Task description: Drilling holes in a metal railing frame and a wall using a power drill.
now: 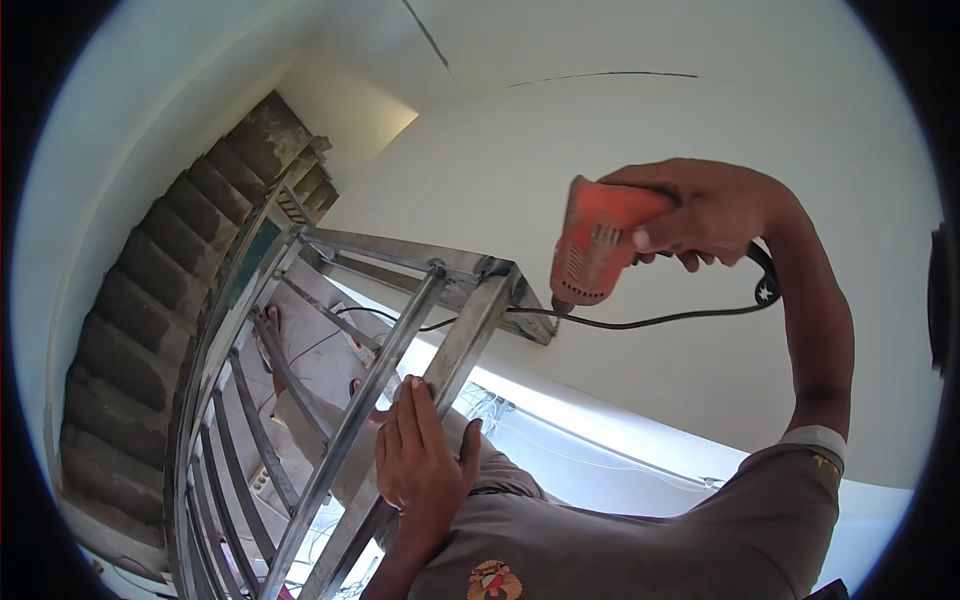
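Note:
My right hand [712,205] grips an orange-red corded power drill [597,240], its nose pointing down. The drill's tip is by the outer end of a metal plate [533,315] that stands at the end of the railing against the wall; whether they touch I cannot tell. A black cord [660,322] loops from the drill's handle back behind the bars. My left hand [422,455] lies on the flat steel post [462,345] of the railing, fingers stretched out along it. Beside that post runs a second metal bar [385,370].
The metal railing [255,430] with several bars curves away to the left. Bare concrete stairs [150,300] go up beyond it. A pale wall [650,130] stands in front. Below, through the bars, a person's sandalled foot [270,325] and loose wires [490,405] show.

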### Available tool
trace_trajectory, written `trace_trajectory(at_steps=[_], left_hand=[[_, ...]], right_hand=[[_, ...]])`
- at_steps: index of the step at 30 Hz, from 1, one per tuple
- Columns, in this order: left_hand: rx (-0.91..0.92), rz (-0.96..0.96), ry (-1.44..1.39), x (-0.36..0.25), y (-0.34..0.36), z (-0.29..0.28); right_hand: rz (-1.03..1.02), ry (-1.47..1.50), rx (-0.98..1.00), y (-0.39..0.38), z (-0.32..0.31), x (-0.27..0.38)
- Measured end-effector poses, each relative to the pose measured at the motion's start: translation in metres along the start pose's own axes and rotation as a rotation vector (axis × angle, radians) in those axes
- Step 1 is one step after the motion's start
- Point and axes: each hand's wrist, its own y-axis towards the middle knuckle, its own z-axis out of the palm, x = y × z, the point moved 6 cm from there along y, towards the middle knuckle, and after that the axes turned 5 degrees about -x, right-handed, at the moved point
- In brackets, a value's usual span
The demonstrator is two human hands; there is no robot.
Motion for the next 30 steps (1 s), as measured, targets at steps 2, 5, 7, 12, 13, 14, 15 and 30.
trace_trajectory(at_steps=[2,5,7,12,13,14,15,30], left_hand=[[-0.029,0.012,0.006,-0.003,-0.004,0.005],[-0.039,0.000,0.022,-0.002,-0.005,0.006],[-0.054,-0.005,0.032,0.000,-0.009,0.007],[-0.110,-0.026,0.072,0.000,-0.011,0.012],[-0.129,-0.030,0.093,0.000,-0.011,0.013],[-0.148,-0.035,0.114,0.000,-0.011,0.013],[-0.152,-0.033,0.117,-0.001,-0.011,0.014],[-0.329,-0.134,0.295,-0.004,-0.011,0.022]], right_hand=[[-0.014,-0.037,0.037,-0.001,0.002,-0.005],[-0.068,-0.034,0.052,0.005,0.003,-0.009],[-0.077,-0.028,0.052,0.006,0.006,-0.012],[-0.124,-0.008,0.060,0.010,0.006,-0.020],[-0.148,-0.021,0.054,0.010,0.005,-0.021],[-0.172,-0.035,0.047,0.011,0.004,-0.021],[-0.175,-0.034,0.044,0.011,0.002,-0.024],[-0.175,0.195,0.166,0.089,-0.033,-0.124]])
